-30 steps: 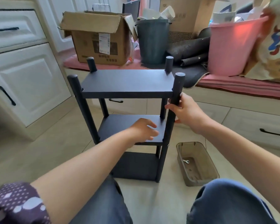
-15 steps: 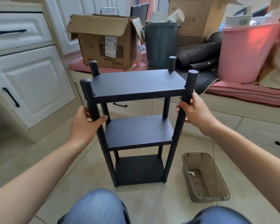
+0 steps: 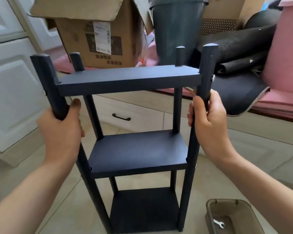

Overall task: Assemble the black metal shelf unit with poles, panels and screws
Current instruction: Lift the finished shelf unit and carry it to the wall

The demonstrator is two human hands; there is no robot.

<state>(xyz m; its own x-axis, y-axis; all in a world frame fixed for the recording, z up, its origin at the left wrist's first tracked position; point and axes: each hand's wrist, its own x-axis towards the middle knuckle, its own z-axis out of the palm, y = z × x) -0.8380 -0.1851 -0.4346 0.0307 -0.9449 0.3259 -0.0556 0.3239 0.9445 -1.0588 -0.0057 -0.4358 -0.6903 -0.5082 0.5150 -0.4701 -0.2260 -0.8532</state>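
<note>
The black shelf unit [image 3: 137,149] stands upright on the tiled floor [image 3: 243,149], three panels fitted between four poles. The left hand [image 3: 61,132] grips the front left pole, fingers wrapped round it; the right hand [image 3: 208,122] holds the front right pole likewise. A small wrench [image 3: 218,223] lies in the tray [image 3: 227,202] just beside it

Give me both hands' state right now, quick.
Left hand: closed, gripping the shelf's front left pole.
Right hand: closed, gripping the front right pole.
</note>
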